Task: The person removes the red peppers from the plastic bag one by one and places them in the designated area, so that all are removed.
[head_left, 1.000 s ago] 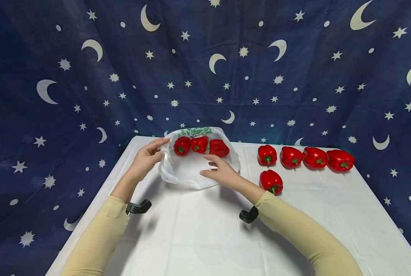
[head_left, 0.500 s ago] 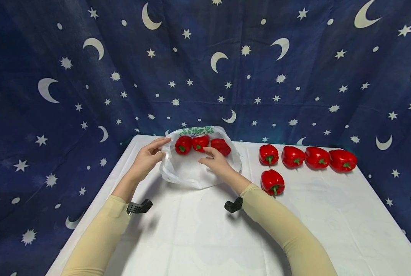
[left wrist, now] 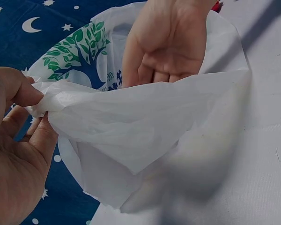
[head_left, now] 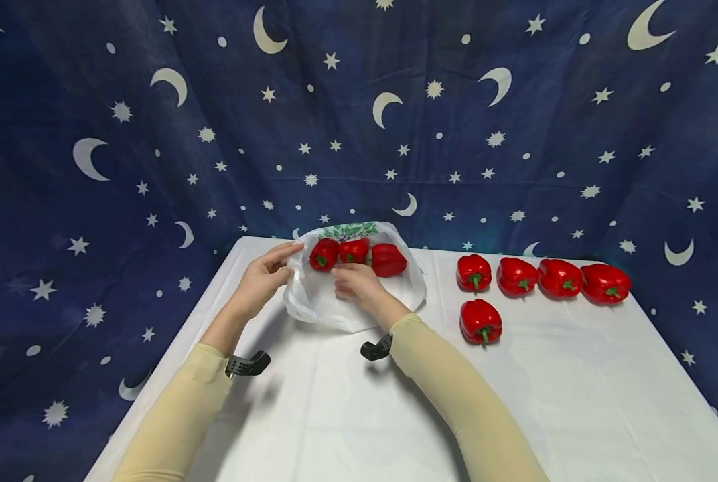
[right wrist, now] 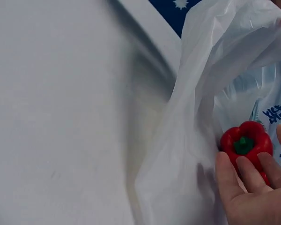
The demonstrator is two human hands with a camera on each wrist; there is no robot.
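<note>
Facing you, a dark blue backdrop point(head_left: 347, 40) fills the far side, printed with pale crescent moons point(head_left: 83, 158), many-pointed stars point(head_left: 43, 290) and small dots point(head_left: 33, 351), and it shows past both side edges of your table point(head_left: 576, 402). A faintly creased white cloth point(head_left: 359, 415) covers the top before you. Your light is soft, with blurred grey shadows point(head_left: 232, 415) lying on the white.
</note>
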